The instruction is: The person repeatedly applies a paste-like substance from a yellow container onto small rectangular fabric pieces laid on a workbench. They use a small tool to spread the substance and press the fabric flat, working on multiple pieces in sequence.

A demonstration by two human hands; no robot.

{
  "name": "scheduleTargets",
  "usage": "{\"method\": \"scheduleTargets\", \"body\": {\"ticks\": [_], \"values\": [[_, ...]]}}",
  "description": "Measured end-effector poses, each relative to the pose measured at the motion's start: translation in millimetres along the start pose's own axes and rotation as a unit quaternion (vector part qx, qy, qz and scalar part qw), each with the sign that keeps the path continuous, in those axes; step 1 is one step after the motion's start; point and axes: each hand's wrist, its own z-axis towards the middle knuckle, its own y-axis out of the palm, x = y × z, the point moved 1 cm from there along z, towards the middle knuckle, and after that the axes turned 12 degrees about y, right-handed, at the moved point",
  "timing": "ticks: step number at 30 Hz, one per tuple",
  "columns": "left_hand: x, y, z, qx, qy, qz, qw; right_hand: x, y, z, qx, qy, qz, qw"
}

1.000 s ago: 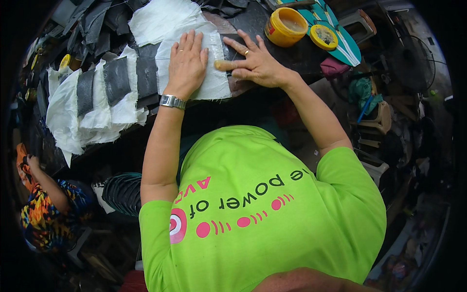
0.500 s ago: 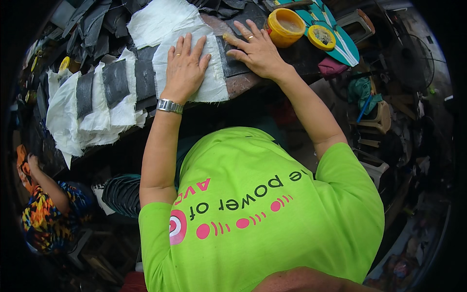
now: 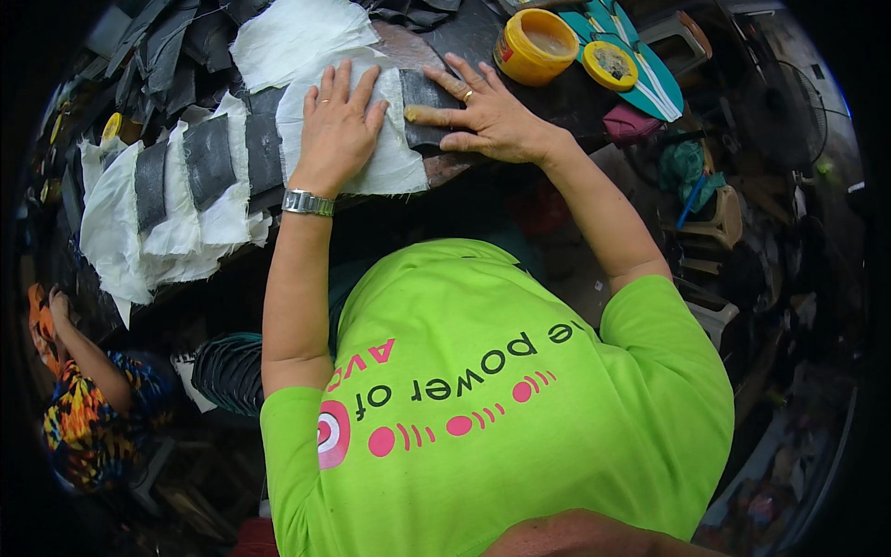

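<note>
Pressing flat at eleven o'clock, the left hand (image 3: 339, 139) lies open on a white cloth piece (image 3: 399, 162), fingers extended, nothing gripped. Over between twelve and one, the right hand (image 3: 501, 121) spreads wide, its fingertips at a dark strip (image 3: 422, 91) that lies just beside the cloth's right edge; it grasps nothing, and how firmly it bears down I cannot tell. A tan smear coats its index finger. Both pieces rest near the front edge of the bench (image 3: 445, 170). Now look to ten o'clock: there runs a layered row (image 3: 212, 165), dark strips alternating with frayed white cloth, so a good part of the layering looks done. The dark strip under the right hand, though, has no cloth over its top, so that end looks unfinished. Another white sheet (image 3: 297, 42) lies at eleven o'clock, just beyond the left hand, and loose dark pieces (image 3: 172, 56) heap up past the row toward ten; whether any belong to what is left, the view does not settle. At one o'clock stands an open yellow tub (image 3: 509, 54), pale stuff inside, with a yellow lid (image 3: 611, 63) beside it on a teal panel (image 3: 664, 88). Down at eight, another person (image 3: 83, 418) holds something orange (image 3: 39, 320).
</note>
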Motion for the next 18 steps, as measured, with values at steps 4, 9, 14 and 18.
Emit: {"method": "scheduleTargets", "body": {"ticks": [4,9,14,18], "values": [[0.7,-0.9,2.1,-0.018,-0.003,0.009,1.000,-12.2,-7.9,-12.8,-0.019,-0.033,0.070,0.997],[-5.8,-0.7,6.1,-0.037,0.002,-0.002,0.999,-1.6,-20.2,-14.4,-0.003,-0.006,0.443,0.896],[-9.0,2.0,5.3,-0.017,0.020,-0.006,1.000,7.2,-11.0,-5.3,0.150,0.147,0.206,0.956],[-8.7,3.8,3.4,-0.008,0.024,-0.005,1.000,8.2,0.0,4.5,0.140,0.157,-0.021,0.977]]}}
